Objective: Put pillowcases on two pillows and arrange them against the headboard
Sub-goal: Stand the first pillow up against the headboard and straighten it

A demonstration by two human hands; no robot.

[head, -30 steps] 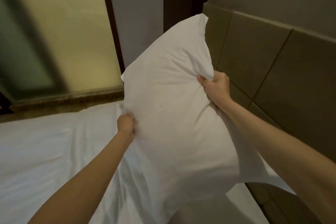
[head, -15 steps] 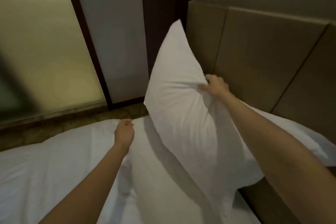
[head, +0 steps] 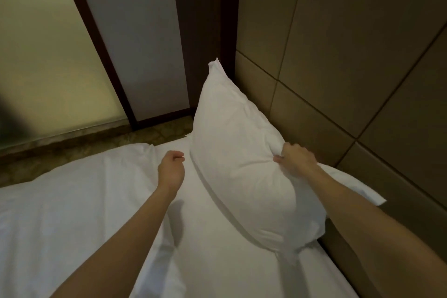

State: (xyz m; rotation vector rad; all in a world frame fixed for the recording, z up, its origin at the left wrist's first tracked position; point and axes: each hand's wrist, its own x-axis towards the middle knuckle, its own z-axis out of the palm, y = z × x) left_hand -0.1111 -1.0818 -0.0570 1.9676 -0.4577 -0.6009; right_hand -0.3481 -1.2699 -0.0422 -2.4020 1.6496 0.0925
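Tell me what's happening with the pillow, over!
Right hand grips pillow. Left hand free, above the bed. Pillow on end beside headboard. Nothing blocking it.

A: Seeing frosted glass (head: 48,55) glowing pale yellow-green at the far left.
B: And noticing a dark wooden frame (head: 98,43) slanting down along the right edge of it, bordering a grey wall panel (head: 135,31).
A: Spotting a darker brown post (head: 205,31) rising just beside that panel.
B: Looking lower, making out a mottled brown floor (head: 150,134) running beneath the glass and the panel.
A: Finding a white duvet (head: 72,201) lying thick across the left, with a corner pointing toward that floor strip.
B: And seeing a smooth white sheet (head: 217,261) stretching flat just beside the duvet, passing under the edge of it.
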